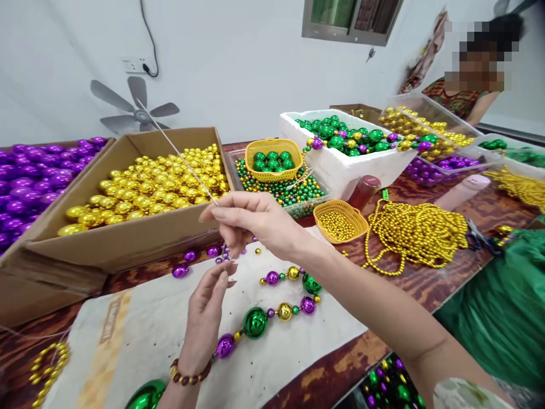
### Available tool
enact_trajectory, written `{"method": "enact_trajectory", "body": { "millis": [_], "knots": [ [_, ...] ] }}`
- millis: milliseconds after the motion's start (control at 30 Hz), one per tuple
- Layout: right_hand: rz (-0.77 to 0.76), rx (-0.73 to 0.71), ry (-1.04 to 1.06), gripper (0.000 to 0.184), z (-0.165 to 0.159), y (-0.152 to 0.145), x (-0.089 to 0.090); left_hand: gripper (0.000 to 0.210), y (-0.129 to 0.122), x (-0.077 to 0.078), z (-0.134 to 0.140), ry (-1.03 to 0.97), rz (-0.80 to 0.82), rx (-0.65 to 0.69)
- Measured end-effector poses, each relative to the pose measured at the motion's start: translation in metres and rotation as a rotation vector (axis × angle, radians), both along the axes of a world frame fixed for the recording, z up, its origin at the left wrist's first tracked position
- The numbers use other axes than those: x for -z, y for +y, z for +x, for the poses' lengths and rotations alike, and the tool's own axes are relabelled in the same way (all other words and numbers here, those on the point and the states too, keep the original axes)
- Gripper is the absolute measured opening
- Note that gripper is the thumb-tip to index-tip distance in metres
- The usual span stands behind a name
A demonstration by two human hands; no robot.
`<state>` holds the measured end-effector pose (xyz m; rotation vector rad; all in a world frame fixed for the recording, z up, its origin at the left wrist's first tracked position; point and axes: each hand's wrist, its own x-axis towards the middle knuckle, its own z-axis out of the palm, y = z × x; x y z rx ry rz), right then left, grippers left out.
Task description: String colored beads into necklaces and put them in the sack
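Note:
My right hand (251, 218) is closed in a pinch on the lower end of a long thin needle (176, 150), which slants up and left in front of the gold beads. Below it, my left hand (208, 304) has its fingers curled toward the thumb; whatever lies between them is hidden. A strand of purple, gold and green beads (255, 322) curves over the white cloth (298, 346), passing behind my left wrist. One large green bead (147, 395) shows at the bottom edge. Loose purple beads (181, 271) lie beyond my hands.
A cardboard box (128, 241) of gold beads stands back left, beside purple beads (25, 182). Behind my right arm are a yellow basket (340, 221), gold bead strings (421, 233), scissors (481, 238) and a white foam box (353, 167). Another person (477, 74) is at the far right.

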<state>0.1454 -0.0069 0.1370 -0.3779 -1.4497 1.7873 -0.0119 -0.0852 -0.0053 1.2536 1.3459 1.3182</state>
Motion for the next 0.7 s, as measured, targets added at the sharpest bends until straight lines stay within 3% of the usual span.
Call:
{"method": "enact_trajectory", "body": {
  "millis": [133, 267, 367, 533, 700],
  "knots": [
    [-0.048, 0.025, -0.036, 0.016, -0.006, 0.006, 0.031, 0.032, 0.012, -0.003, 0.01, -0.255, 0.032, 0.04],
    [-0.077, 0.084, -0.065, 0.019, -0.007, 0.012, 0.058, 0.033, 0.02, -0.006, 0.004, -0.309, 0.106, -0.158],
    [-0.104, 0.135, -0.083, 0.02, -0.006, 0.014, 0.073, 0.036, 0.019, -0.014, -0.003, -0.108, 0.132, -0.213],
    [-0.131, 0.127, -0.065, 0.021, -0.01, 0.013, 0.085, 0.024, 0.022, -0.025, 0.002, 0.375, 0.324, -0.037],
    [-0.135, 0.132, -0.095, 0.022, -0.008, 0.011, 0.09, 0.017, 0.028, -0.022, 0.002, 0.528, 0.409, -0.035]
  ]
}}
